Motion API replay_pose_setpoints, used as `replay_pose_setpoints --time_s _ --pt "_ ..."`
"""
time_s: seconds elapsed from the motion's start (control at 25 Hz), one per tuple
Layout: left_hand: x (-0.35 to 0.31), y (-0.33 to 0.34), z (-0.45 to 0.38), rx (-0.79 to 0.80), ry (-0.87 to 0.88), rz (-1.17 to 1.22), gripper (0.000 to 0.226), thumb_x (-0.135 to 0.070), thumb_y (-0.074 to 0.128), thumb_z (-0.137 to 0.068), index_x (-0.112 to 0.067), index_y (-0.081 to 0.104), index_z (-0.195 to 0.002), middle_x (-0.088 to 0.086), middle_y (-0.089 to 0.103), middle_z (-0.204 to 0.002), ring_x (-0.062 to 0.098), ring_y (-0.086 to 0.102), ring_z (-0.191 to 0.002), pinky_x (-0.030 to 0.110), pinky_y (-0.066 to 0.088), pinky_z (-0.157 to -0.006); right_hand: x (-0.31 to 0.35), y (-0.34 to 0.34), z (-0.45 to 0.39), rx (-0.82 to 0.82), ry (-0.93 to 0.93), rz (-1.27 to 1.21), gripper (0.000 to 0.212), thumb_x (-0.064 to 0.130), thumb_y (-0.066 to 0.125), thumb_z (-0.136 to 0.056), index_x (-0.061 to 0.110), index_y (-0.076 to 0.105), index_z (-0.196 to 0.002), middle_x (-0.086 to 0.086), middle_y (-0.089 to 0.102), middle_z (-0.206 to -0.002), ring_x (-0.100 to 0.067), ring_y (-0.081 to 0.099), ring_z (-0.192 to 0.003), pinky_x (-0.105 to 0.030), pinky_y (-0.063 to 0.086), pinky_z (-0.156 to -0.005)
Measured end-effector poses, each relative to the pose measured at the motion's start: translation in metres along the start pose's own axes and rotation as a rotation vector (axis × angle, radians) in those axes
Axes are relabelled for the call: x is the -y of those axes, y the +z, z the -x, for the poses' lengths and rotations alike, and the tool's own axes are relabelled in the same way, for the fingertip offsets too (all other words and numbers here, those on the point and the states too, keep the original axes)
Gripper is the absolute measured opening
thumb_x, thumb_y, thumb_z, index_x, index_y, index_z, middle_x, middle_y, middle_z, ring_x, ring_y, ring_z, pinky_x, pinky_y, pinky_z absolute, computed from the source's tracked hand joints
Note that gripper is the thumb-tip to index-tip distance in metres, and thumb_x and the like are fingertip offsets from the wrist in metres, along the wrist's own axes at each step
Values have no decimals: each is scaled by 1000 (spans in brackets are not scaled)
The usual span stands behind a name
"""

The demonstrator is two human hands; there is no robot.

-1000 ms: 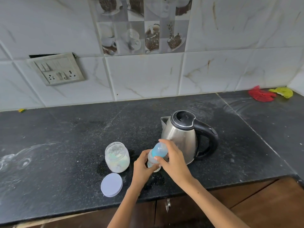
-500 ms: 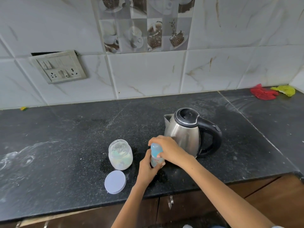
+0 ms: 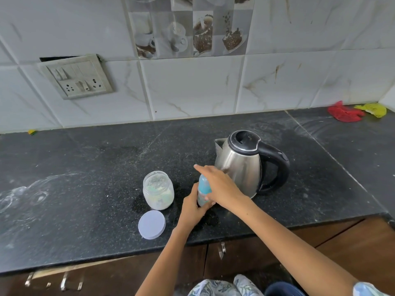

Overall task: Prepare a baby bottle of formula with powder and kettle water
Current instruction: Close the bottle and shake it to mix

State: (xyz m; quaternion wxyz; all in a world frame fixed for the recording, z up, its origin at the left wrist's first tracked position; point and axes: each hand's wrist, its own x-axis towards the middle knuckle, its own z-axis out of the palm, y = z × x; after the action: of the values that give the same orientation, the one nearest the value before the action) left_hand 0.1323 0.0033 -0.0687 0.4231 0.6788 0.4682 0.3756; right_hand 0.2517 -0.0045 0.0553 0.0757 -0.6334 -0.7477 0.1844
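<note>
- Head view, left of centre: open powder jar (image 3: 158, 190) stands upright on the black counter (image 3: 74, 189), pale powder inside; its lilac lid (image 3: 151, 224) lies flat just below, near the counter edge.
- Centre: left hand (image 3: 193, 207) wraps the lower part of the baby bottle (image 3: 203, 190), which stands upright on the counter between jar and kettle.
- Right hand (image 3: 222, 186) lies over the bottle's blue top, fingers partly spread, forefinger pointing to upper left; cannot tell whether it grips the cap or only rests there.
- Right of centre: steel kettle (image 3: 245, 163), lid shut, just behind the hands.
- Progress, by judgement: jar opened; bottle looks capped, so either closing up or about to open.
- Hidden: bottle contents, behind both hands; no scoop visible.
</note>
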Motion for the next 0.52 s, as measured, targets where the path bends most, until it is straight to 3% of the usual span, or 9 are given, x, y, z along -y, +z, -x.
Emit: replay_pose_setpoints --time_s 0.04,0.12,0.2,0.28,0.4,0.52 --pt "0 0 0 2 -5 5 55 -31 74 -76 -36 43 -122 -13 67 -97 -3 62 -88 8 44 -66 0 1 3 -21 -34 17 73 12 73 -80 22 38 -143 -9 48 -137 -29 56 -117 -38 51 -88" --pt "1 0 -1 1 -13 6 57 -29 75 -76 -33 43 -124 -13 67 -97 -5 62 -88 8 44 -65 2 0 2 -117 -7 195 57 34 72 -83 16 46 -130 -10 57 -122 -28 63 -102 -35 51 -79" --pt "1 0 -1 -2 -20 -4 57 -23 76 -77 -27 45 -125 -13 66 -95 -7 61 -87 7 43 -64 5 -2 -3 -135 81 321 65 58 70 -76 11 50 -117 -9 63 -109 -26 65 -95 -33 50 -74" --pt "2 0 -2 2 -17 6 55 -23 76 -77 -31 45 -121 -11 67 -94 -4 62 -86 7 43 -64 4 -5 -8 -75 87 269 70 53 76 -71 10 48 -119 -8 62 -112 -27 64 -99 -34 48 -75" --pt "0 -1 -1 5 1 21 54 -31 74 -76 -34 44 -120 -10 67 -95 -1 63 -86 11 46 -66 3 1 -3 -43 -50 216 64 22 75 -79 17 40 -133 -10 55 -121 -30 63 -101 -36 50 -75" --pt "-2 -2 -2 17 -4 7 56 -33 75 -75 -40 41 -119 -15 67 -95 -3 62 -88 11 48 -68 8 -2 -2 -178 -2 251 48 39 68 -83 13 48 -119 -10 60 -109 -27 65 -92 -32 48 -70"
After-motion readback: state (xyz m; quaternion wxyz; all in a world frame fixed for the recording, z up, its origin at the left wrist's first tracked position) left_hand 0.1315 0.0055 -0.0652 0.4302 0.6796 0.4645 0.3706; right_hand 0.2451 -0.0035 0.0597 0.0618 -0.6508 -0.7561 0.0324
